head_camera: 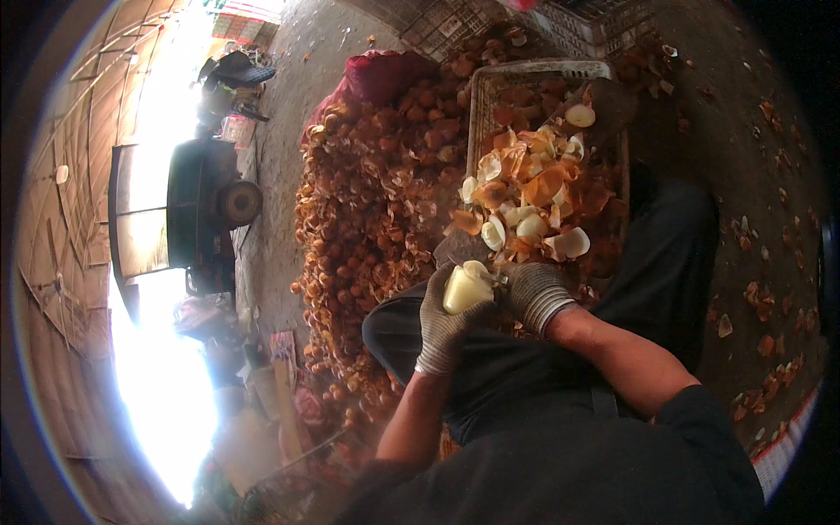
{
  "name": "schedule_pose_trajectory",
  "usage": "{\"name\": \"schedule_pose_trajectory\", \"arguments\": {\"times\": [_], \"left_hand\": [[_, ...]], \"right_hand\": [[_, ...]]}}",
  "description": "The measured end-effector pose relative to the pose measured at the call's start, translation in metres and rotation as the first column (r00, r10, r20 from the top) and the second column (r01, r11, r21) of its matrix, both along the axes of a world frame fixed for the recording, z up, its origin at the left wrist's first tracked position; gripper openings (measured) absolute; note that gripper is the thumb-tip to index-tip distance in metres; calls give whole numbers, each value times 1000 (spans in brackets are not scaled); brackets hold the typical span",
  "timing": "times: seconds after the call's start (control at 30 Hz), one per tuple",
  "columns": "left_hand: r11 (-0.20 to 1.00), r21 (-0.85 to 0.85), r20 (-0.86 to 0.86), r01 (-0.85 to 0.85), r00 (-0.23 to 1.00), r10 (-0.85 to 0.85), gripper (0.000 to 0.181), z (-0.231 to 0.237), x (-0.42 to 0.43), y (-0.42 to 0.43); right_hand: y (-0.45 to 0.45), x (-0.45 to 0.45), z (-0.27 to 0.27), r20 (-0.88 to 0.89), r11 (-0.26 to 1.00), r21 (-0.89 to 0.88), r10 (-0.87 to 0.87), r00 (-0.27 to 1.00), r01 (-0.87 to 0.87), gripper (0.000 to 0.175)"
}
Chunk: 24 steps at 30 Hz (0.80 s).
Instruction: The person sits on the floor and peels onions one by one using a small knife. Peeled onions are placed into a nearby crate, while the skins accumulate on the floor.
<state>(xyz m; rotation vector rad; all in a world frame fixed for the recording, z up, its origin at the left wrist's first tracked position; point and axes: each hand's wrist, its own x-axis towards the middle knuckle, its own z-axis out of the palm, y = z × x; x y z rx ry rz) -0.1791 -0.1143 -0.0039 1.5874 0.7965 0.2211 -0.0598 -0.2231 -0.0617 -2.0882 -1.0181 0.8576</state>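
My left hand (pixel 451 315), in a knitted work glove, holds a peeled pale onion (pixel 467 287). Against the onion's right side is my gloved right hand (pixel 535 293), shut on a small metal tool (pixel 493 278), seemingly a knife or peeler; its blade is mostly hidden. Just beyond both hands, onion skins and pale outer layers (pixel 535 187) are piled over a plastic crate (pixel 477 131). A large heap of unpeeled onions (pixel 367 216) lies to the left of the crate, beside my knee.
A red mesh sack (pixel 387 73) lies at the heap's far end. More plastic crates (pixel 577 29) stand at the top. Loose skins (pixel 761 302) are scattered over the floor on the right. A wheeled cart or vehicle (pixel 207 203) stands at the left near bright daylight.
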Motion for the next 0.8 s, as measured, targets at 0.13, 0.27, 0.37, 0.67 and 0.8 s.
{"name": "schedule_pose_trajectory", "arguments": {"times": [0.13,0.27,0.37,0.67,0.8], "left_hand": [[1000,-7,47,-27,999,27,81,4,-5,-7],[998,-14,89,-61,994,62,82,-1,-20,-10],[990,115,137,-84,988,68,84,8,-28,-14],[682,-723,435,112,841,323,73,17,-41,-1],[706,-708,376,-1,846,378,97,-26,-44,6]], "right_hand": [[-2,-3,0,54,998,-8,-63,997,64,45],[-4,-8,-3,120,997,13,-74,990,73,28],[-4,-5,-15,167,990,-95,-84,982,101,21],[-16,12,-60,20,988,44,-152,988,151,22],[-37,11,-35,-299,937,-22,-340,892,350,14]]}}
